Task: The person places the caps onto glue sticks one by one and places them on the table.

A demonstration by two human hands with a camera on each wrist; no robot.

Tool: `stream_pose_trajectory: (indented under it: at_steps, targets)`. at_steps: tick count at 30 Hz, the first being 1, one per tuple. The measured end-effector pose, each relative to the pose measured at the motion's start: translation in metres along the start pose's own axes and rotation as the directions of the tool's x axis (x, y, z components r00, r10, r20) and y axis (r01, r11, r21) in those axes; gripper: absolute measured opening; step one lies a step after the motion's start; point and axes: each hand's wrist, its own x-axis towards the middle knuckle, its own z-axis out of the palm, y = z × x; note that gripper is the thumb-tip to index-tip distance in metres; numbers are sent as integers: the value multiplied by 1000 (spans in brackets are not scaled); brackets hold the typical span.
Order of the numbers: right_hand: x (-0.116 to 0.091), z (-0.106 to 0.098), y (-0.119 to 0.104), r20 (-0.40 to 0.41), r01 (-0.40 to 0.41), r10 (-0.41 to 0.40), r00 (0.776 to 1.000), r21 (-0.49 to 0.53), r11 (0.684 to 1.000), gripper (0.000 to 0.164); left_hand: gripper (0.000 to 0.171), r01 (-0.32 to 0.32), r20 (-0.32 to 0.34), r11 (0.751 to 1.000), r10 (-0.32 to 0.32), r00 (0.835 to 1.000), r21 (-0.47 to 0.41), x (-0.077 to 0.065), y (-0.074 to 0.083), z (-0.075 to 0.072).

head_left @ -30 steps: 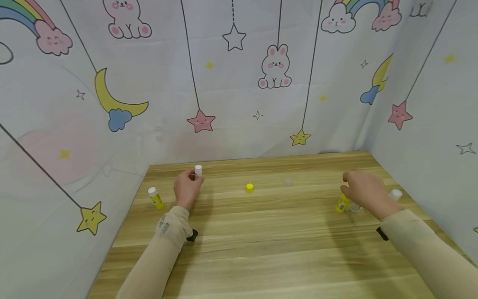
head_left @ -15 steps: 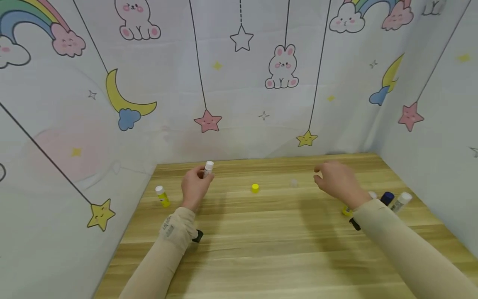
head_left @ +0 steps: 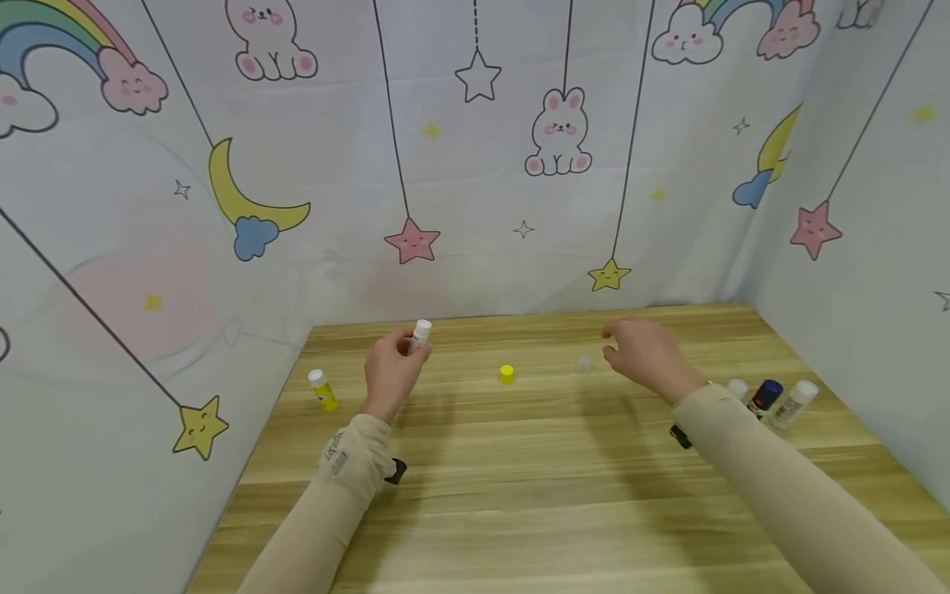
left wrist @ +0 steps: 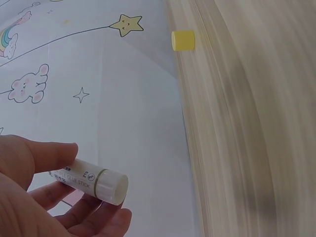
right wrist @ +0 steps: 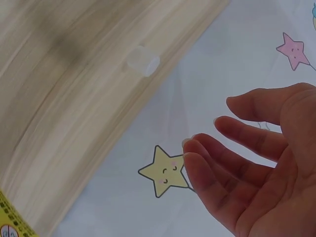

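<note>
My left hand holds a white glue stick between thumb and fingers, raised over the back left of the table. Its white cap end points up and away from the palm. My right hand is bare, with thumb and fingers loosely bent and apart, over the back right of the table. Near those fingertips lies a translucent cap. A yellow cap stands on the table between the two hands.
A yellow glue stick with a white top stands at the left. By my right forearm are a dark blue-capped stick and a white stick. The yellow stick there is mostly hidden. A printed curtain hangs behind the table.
My right hand has left the yellow stick at the right and moved left toward the translucent cap. My left hand has lifted the white glue stick and shifted slightly right.
</note>
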Motion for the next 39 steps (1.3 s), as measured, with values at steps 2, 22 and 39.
stream_pose_trajectory:
  at_steps: [2, 22, 39]
  targets:
    - [5, 4, -2, 6, 10, -10, 1000, 5, 1000, 28, 33, -6, -7, 1000, 6, 1000, -4, -1, 0, -1]
    - [24, 56, 1, 104, 38, -44, 994, 60, 997, 38, 34, -31, 17, 998, 32, 999, -63, -13, 14, -1]
    - [27, 81, 5, 40, 84, -86, 995, 59, 995, 26, 34, -76, 17, 994, 78, 997, -80, -24, 25, -6]
